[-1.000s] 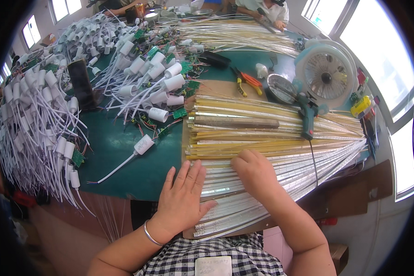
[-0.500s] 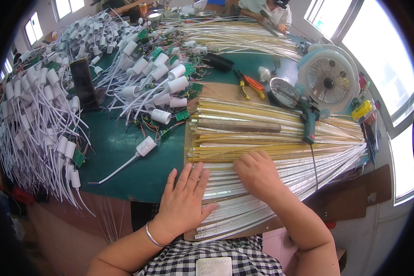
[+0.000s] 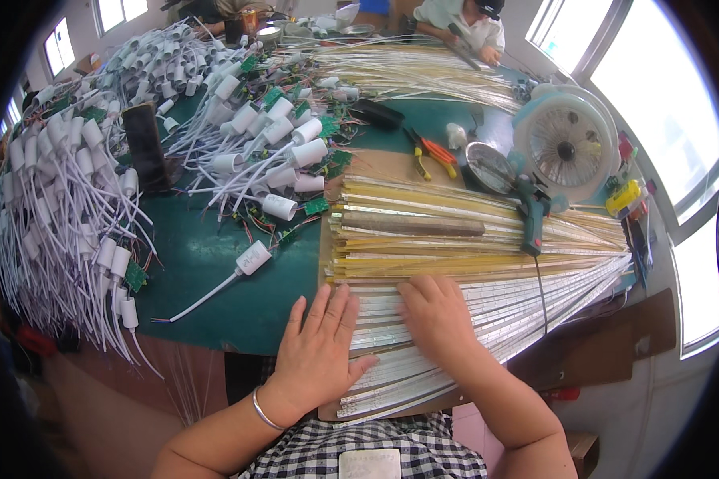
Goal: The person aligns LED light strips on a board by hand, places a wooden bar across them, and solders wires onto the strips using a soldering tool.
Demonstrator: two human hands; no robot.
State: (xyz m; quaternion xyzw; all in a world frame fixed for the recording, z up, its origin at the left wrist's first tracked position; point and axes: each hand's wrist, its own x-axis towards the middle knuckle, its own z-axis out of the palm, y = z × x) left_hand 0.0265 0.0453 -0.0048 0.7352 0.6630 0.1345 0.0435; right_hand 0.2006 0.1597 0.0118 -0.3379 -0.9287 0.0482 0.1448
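Thin silvery-white strips [image 3: 507,295] are best pressed level beneath the flat, unclenched left hand [image 3: 315,351]; whether one is pinched by the curled right hand [image 3: 439,319] cannot be told.

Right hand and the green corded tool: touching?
Apart. The head view shows strips lying in plain sight between the right hand and the green corded tool.

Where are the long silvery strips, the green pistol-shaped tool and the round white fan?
Long silvery strips [image 3: 501,306]: head view, midway along the bunch.
Green pistol-shaped tool [image 3: 533,222]: head view, on its handle.
Round white fan [image 3: 566,151]: head view, on its dark hub.
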